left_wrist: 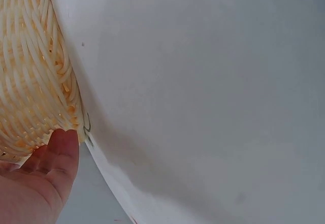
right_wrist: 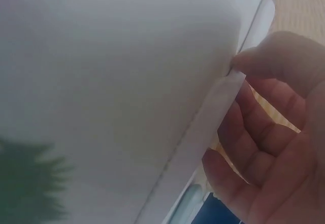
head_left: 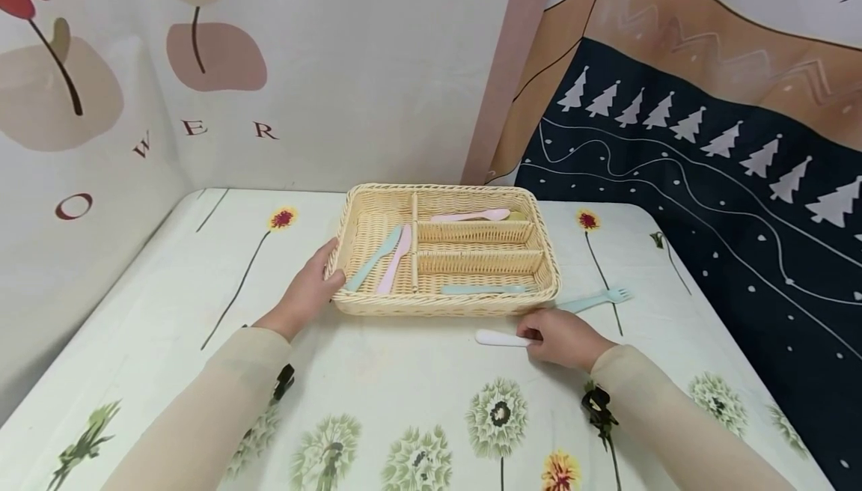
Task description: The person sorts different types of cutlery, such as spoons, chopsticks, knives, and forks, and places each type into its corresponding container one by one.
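A wicker basket [head_left: 444, 307] with compartments stands on the table. My left hand [head_left: 310, 289] grips its left wall; in the left wrist view the fingers [left_wrist: 63, 158] touch the weave. A white utensil [head_left: 497, 338] lies in front of the basket, its handle pointing left. My right hand [head_left: 562, 337] pinches it, covering its other end, so its kind is hidden. Just behind that hand, a light blue fork [head_left: 599, 300] rests on the table, tines to the right. In the left compartment lie a blue knife [head_left: 373, 259] and a pink knife [head_left: 396, 259].
The back right compartment holds a pink spoon [head_left: 481, 215] and something yellowish [head_left: 516, 215]. A light blue utensil [head_left: 481, 290] lies in the front right one. A flowered cloth [head_left: 397, 371] covers the table; printed curtains [head_left: 377, 102] hang behind and on both sides.
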Available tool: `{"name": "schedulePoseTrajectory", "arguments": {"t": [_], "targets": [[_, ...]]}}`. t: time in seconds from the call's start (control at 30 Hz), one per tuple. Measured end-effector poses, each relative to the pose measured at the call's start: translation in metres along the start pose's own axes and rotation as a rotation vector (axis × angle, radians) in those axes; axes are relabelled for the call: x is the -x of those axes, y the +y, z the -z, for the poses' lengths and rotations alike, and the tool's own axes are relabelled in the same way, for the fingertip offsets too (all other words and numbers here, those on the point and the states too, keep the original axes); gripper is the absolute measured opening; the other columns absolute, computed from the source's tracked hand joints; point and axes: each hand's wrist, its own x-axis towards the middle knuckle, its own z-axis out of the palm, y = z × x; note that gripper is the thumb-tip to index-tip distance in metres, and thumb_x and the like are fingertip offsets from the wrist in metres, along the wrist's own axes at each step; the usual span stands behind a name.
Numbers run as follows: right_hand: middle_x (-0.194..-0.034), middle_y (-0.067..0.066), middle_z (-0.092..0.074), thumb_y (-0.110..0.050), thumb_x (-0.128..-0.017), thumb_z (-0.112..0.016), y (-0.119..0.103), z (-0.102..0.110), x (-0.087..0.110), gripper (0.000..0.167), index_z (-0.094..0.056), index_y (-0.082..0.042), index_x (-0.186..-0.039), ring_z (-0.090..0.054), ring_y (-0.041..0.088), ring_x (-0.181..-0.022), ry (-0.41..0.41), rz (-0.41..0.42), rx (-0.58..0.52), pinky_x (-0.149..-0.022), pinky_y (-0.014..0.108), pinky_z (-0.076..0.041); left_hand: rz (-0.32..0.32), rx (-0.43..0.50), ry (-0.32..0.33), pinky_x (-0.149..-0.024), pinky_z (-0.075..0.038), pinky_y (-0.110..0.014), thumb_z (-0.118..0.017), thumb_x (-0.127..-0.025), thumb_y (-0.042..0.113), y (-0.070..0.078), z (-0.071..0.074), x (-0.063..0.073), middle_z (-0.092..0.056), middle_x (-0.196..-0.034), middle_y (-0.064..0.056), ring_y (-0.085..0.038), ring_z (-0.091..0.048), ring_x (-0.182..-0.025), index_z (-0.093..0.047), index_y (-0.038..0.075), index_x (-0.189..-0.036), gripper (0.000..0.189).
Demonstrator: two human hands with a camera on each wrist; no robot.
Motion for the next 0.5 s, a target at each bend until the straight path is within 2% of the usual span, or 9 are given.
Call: {"name": "schedulePoseTrajectory", "arguments": {"t": [0.13,0.27,0.5], "targets": [[-0.063,-0.01,-0.038,-0.003,-0.076,-0.061,-0.0018,0.0011,0.0002,0.02,-0.054,-0.022,-0.073,-0.031,0.006,-0.057,-0.011,0.044,0.044,-0.057,0.026,-0.027,0.0,-0.003,-0.001,-0.114,-0.019,-0.053,-0.04,-0.091,0.018,0.0005,0.0005,0.0,-0.01,-0.16,-0.02,-0.036,-0.02,-0.143,-0.004,0.008,-0.156,0.076],[-0.062,-0.009,-0.028,-0.001,-0.074,-0.06,-0.0049,0.0011,0.0021,0.025,-0.044,-0.02,-0.067,-0.025,0.006,-0.057,0.014,0.117,0.122,-0.057,0.026,-0.024,0.005,-0.004,-0.006,-0.114,-0.02,-0.053,-0.04,-0.091,0.019,0.0016,0.001,0.0009,-0.01,-0.16,-0.02,-0.036,-0.02,-0.143,-0.003,0.009,-0.156,0.075],[-0.064,-0.008,-0.029,0.001,-0.072,-0.06,-0.0065,-0.0013,0.004,0.027,-0.042,-0.019,-0.066,-0.025,0.006,-0.058,0.05,0.159,0.168,-0.057,0.026,-0.023,0.011,-0.002,-0.011,-0.114,-0.02,-0.053,-0.039,-0.091,0.019,0.0027,0.0012,0.0015,-0.01,-0.16,-0.02,-0.036,-0.021,-0.143,-0.002,0.009,-0.156,0.076]]}}
